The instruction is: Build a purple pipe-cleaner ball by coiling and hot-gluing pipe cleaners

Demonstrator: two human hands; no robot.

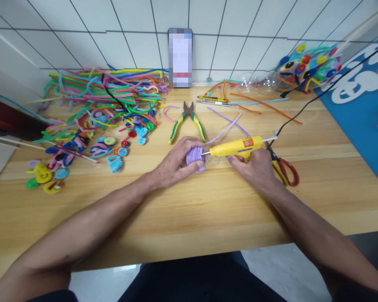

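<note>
Over there, the left hand (173, 163) clasps a purple roll (193, 156) — the right hand (258, 167) grips a yellow glue gun (228, 148), nozzle (206, 153) at the roll.

Craft workspace (189, 218), pipe cleaners (135, 86), glue gun (231, 147), pliers (188, 114)

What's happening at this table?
The person's left hand steadies a purple coiled piece, while the right hand holds a yellow glue gun, its nozzle at the piece's right side; contact is hard to tell. Pliers and two crossed purple strips lie beyond, scissors by the right hand.
</note>
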